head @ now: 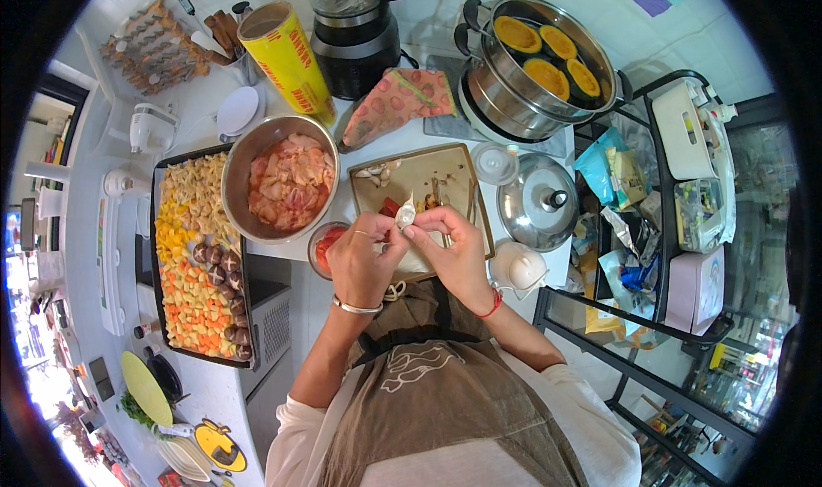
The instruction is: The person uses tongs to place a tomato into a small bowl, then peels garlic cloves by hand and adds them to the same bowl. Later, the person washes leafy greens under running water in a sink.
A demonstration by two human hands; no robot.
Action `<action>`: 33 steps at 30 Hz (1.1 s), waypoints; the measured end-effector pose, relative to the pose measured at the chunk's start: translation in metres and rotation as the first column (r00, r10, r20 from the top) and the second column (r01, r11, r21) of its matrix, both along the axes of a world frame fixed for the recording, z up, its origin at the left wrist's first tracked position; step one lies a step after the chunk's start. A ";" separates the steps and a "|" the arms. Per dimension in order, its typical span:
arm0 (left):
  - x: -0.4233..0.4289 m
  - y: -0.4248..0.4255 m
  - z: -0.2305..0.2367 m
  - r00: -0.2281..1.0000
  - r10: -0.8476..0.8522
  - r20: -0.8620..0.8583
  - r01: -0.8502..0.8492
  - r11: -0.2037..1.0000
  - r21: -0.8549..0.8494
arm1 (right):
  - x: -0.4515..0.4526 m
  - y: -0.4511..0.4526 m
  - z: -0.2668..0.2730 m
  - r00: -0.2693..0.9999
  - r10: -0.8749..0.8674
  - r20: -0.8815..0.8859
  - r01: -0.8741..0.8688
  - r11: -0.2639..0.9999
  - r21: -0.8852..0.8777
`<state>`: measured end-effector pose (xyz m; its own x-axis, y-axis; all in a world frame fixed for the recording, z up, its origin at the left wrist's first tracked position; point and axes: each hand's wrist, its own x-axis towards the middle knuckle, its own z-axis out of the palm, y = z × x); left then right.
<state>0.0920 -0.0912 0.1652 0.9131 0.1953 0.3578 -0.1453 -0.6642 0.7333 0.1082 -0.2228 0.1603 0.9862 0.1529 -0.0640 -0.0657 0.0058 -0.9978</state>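
Above the cutting board (443, 163), a garlic piece in white papery skin (405, 215) is pinched between both hands. My left hand (363, 256) grips its left side with thumb and fingertips. The thumb and forefinger of my right hand (453, 246) hold the other side. Several garlic cloves (377, 174) lie at the board's far left corner. Red pieces (389, 206) and yellowish bits (427, 201) sit behind my fingers, partly hidden. A knife (474, 204) lies along the board's right side. Beside my left hand, a small bowl (313, 246) contains red pieces.
To the left are a steel bowl (229, 198) of raw meat and a tray (157, 249) of diced vegetables and mushrooms. A steamer pot (514, 105) with pumpkin halves, a glass lid (533, 211) and a white appliance (519, 265) stand right. A blender (355, 50) stands behind.
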 end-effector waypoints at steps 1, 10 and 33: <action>0.000 0.000 0.001 1.000 -0.004 0.009 0.004 1.000 0.003 | 0.000 0.001 0.001 1.000 -0.022 0.022 0.021 0.999 0.043; 0.001 0.001 0.004 0.997 -0.064 -0.038 0.061 0.996 -0.063 | 0.011 -0.008 -0.007 0.990 0.121 -0.069 -0.119 0.992 0.028; 0.009 0.037 -0.001 0.707 -0.639 -0.303 -0.133 0.301 -0.944 | 0.025 -0.027 0.000 0.876 0.378 -0.301 -0.202 0.852 0.483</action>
<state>0.1011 -0.0544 0.1646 0.8680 -0.2714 -0.4158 0.4952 0.4119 0.7650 0.1331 -0.2496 0.1606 0.8045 0.5262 -0.2755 -0.4965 0.3410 -0.7983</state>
